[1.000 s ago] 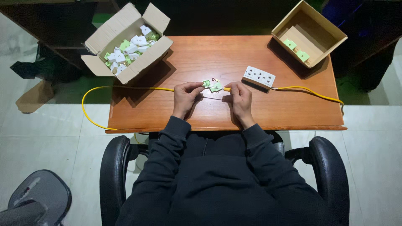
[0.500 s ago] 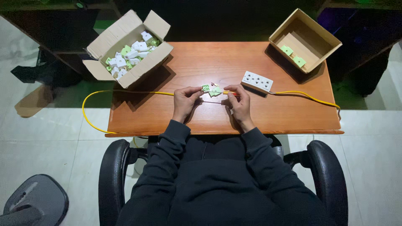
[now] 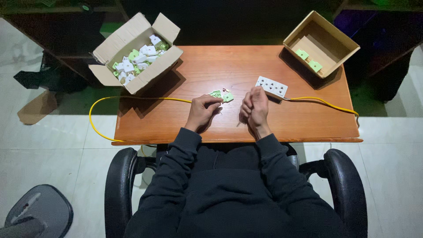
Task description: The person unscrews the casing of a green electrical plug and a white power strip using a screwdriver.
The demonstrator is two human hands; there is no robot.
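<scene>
Here, seen from above, a person in a dark long-sleeved top sits in a black office chair (image 3: 121, 176) at a wooden bench (image 3: 246, 123). The left hand (image 3: 202, 112) rests on the bench with its fingertips pinched on a small green and white plug part (image 3: 217, 94), which lies near the bench's middle; this grip is therefore closed on the part. A second small green piece (image 3: 228, 97) lies just beside it, touching or nearly touching it. The right hand (image 3: 253, 106) is held just to the right, apart from the green pieces, its fingers curled into a clenched fist; whether anything lies inside this grip cannot be told. A white multi-socket outlet strip (image 3: 271, 87) lies just beyond the right hand, and a yellow cable (image 3: 324, 102) leaves its right end toward the bench's right edge. Another stretch of yellow cable (image 3: 99, 125) loops off the left edge. At the far left corner, 1 open cardboard box (image 3: 110, 48) holds many white and green parts; at the far right corner, a second open box (image 3: 339, 42) holds 2 green pieces.
</scene>
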